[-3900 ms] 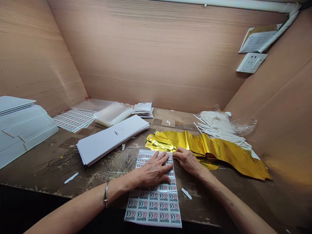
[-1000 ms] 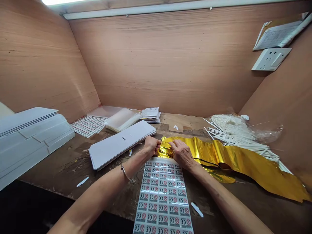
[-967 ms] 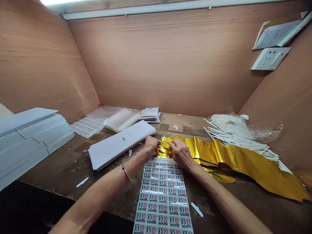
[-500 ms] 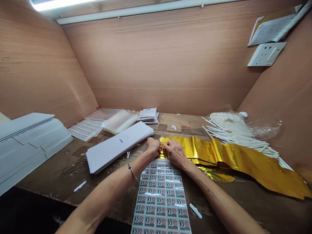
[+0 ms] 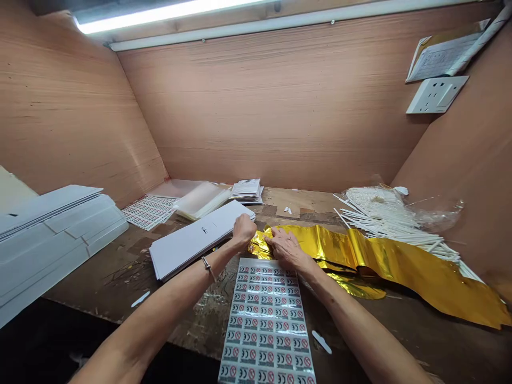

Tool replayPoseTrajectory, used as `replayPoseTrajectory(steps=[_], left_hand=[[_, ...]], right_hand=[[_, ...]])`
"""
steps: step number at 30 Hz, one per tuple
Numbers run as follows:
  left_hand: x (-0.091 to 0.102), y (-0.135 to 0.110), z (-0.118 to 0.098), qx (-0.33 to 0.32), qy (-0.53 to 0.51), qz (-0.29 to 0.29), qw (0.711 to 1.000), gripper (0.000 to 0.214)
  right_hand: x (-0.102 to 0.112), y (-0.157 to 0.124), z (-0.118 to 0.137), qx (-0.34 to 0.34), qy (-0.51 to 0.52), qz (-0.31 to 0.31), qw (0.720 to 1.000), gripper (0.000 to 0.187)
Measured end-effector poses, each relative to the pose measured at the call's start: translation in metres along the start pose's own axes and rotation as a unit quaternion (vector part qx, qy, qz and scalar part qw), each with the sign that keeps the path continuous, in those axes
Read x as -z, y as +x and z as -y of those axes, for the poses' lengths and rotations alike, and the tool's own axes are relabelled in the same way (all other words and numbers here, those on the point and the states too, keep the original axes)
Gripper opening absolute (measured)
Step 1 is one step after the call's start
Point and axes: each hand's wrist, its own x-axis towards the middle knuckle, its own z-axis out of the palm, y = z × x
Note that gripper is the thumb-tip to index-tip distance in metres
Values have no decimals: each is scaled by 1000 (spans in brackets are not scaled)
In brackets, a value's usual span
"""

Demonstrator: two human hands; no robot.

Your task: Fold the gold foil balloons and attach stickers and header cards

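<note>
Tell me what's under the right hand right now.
The right hand lies on crinkled gold foil, with a printed sticker sheet just nearer the person. The palm covers the foil beneath it, so anything under there can't be seen.

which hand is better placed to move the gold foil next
Probably the right hand: it lies directly on the gold foil, fingers spread across it. The left hand sits at the foil's end, beside the stack of white card.
</note>
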Motion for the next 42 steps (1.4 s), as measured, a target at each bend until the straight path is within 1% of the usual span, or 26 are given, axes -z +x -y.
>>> replayPoseTrajectory(steps=[1, 2, 3, 4, 5, 6, 7, 8, 9, 11, 14, 16, 20, 22, 25, 27, 29, 31, 34, 36, 38, 39, 42], left_hand=[[4, -1, 3, -35, 11, -1, 999, 10], [6, -3, 8, -88, 33, 10, 996, 15], [7, -6, 14, -159, 67, 32, 985, 20], [7, -8, 21, -241, 114, 57, 962, 24], [5, -10, 29, -322, 166, 80, 929, 27], [3, -12, 37, -389, 215, 94, 891, 28], [1, -13, 44, -433, 251, 96, 860, 29], [-1, -12, 50, -451, 268, 89, 847, 29], [-3, -11, 55, -458, 272, 81, 843, 30], [-5, -6, 61, -462, 261, 77, 844, 28], [-4, 2, 62, -472, 236, 98, 843, 23], [-3, 7, 62, -475, 223, 104, 844, 25], [-1, 16, 61, -477, 206, 104, 848, 29], [-1, 18, 61, -479, 202, 102, 848, 29], [-3, 20, 62, -485, 191, 85, 849, 30], [-4, 19, 64, -488, 178, 49, 853, 36], [-4, 15, 66, -496, 170, 8, 852, 46], [-5, 10, 67, -510, 173, -27, 842, 53], [-4, 1, 66, -529, 197, -62, 823, 58], [-3, -5, 64, -535, 225, -60, 812, 56], [-1, -9, 61, -535, 253, -41, 805, 50], [0, -11, 59, -534, 264, -31, 802, 46], [1, -18, 54, -534, 271, -14, 800, 35]], right_hand=[[-1, 0, 0, -1, 1, -1, 1000, 34], [-1, 0, 1, -1, 1, -2, 1000, 33], [-2, 0, 1, -1, 0, -3, 1000, 33], [-2, 0, 1, -1, 0, -2, 1000, 32], [-2, 1, 1, -4, 1, 0, 1000, 31], [-1, 2, 1, -8, 3, 5, 1000, 30], [0, 4, 1, -13, 7, 14, 1000, 29], [2, 5, 1, -19, 13, 23, 999, 27], [3, 7, 0, -24, 20, 32, 999, 26], [6, 9, 0, -26, 34, 33, 999, 26], [6, 9, 0, -16, 47, 6, 999, 31], [3, 8, 1, -17, 47, -9, 999, 34], [-7, 8, 6, -32, 39, -54, 997, 27], [-10, 9, 8, -36, 43, -72, 996, 27], [-13, 14, 9, -76, 70, -99, 990, 24], [-15, 18, 7, -119, 113, -125, 979, 19], [-17, 22, 3, -157, 175, -153, 960, 15], [-18, 24, -2, -189, 255, -179, 931, 17], [-13, 22, -11, -211, 391, -217, 869, 26], [-1, 14, -22, -216, 460, -258, 822, 29], [16, 0, -41, -224, 493, -314, 780, 30], [25, -10, -55, -234, 494, -345, 763, 31], [46, -55, -112, -287, 455, -428, 727, 34]])
